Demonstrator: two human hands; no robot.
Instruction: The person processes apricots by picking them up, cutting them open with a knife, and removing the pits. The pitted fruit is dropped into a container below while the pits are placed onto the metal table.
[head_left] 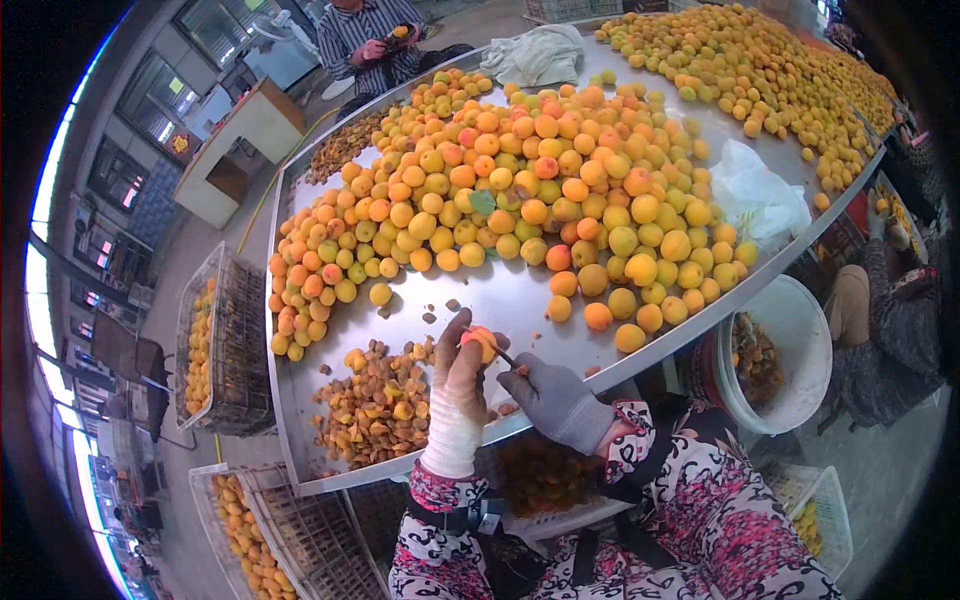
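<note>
An orange apricot (pixel 481 342) is pinched in the fingers of my left hand (pixel 458 378), which has white wrapping around the palm and wrist. My right hand (pixel 558 396), in a grey glove, is closed on a thin dark tool (pixel 503 356). The tool's far end meets the apricot, and its tip is not clear. Below and left of my hands lies a pile of apricot pits (pixel 375 405) on the metal table (pixel 440 298). A big heap of whole apricots (pixel 520 180) spreads beyond my hands, with a green leaf (pixel 483 202) on it.
A white bucket (pixel 805 350) with scraps stands right of the table. Crates of apricots (pixel 205 345) are at the left, and a container (pixel 545 475) sits below the table's edge. A clear plastic bag (pixel 755 190) and a cloth (pixel 535 55) lie on top. Other people (pixel 370 45) sit around.
</note>
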